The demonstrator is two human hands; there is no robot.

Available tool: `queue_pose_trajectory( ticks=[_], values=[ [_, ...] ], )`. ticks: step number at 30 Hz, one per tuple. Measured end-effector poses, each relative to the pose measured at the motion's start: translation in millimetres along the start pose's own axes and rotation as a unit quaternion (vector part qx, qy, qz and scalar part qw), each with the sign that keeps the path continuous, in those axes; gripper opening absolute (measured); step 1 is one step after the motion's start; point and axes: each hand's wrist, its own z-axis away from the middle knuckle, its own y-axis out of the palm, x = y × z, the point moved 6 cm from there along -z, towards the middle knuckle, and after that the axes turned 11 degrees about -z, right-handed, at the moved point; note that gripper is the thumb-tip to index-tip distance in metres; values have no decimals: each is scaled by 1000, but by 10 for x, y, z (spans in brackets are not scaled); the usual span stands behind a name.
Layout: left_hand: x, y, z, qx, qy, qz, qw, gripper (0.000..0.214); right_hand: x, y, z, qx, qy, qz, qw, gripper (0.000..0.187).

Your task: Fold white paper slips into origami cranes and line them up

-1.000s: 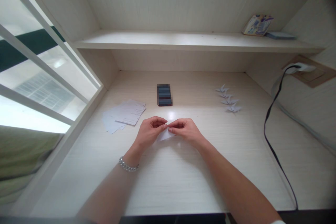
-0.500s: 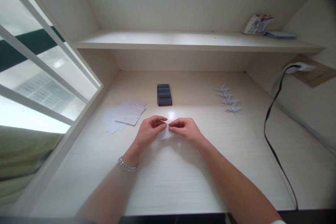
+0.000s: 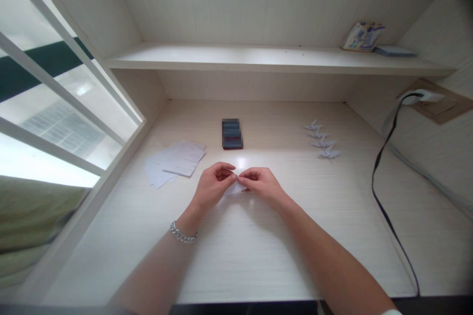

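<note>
A small piece of folded white paper [image 3: 233, 189] is pinched between both hands, just above the middle of the desk. My left hand [image 3: 213, 183], with a silver chain bracelet [image 3: 183, 235] at its wrist, grips the paper's upper left part between thumb and fingers. From the other side my right hand [image 3: 263, 183] pinches it, the two thumb tips almost meeting. The fingers hide much of the paper's top. Several folded paper cranes [image 3: 322, 141] stand in a row to the right. Loose white paper sheets [image 3: 183, 157] overlap one another on the left.
Beyond my hands a phone [image 3: 232, 134] lies on the desk [image 3: 236, 266]. A black cable [image 3: 377, 167] runs from the wall socket [image 3: 439, 101] down the right side. A shelf [image 3: 236, 54] spans the back, bearing a small packet [image 3: 364, 36]. White rails [image 3: 70, 91] border the left.
My thumbs have come closer together at the top of the paper, and less of the sheet shows beneath them. The view has shifted slightly; the cranes, sheets and phone stay put.
</note>
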Motion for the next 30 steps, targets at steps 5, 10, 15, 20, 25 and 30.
queue_pose_trajectory(
  ticks=[5, 10, 15, 20, 25, 30],
  values=[
    [-3, -47, -16, -25, -2, 2, 1000, 25, -15, -16, -11, -2, 7, -32, 999, 26],
    [36, -113, -33, -43, -20, -6, 999, 25, -17, -59, -14, -17, -2, -26, 1000, 25],
    [-4, -68, -15, -28, 7, -85, 996, 24, 31, -43, 0, -11, -18, -17, 1000, 25],
    [-39, -71, -8, -41, 1, -57, 998, 26, 54, -65, 17, -54, -52, -32, 997, 32],
    [-71, -76, -2, -39, 10, -56, 998, 26, 85, -54, 43, -69, -83, -26, 994, 32],
    [-78, -73, 4, -40, 5, -48, 998, 25, 91, -41, 38, -61, -72, -26, 995, 34]
  ],
)
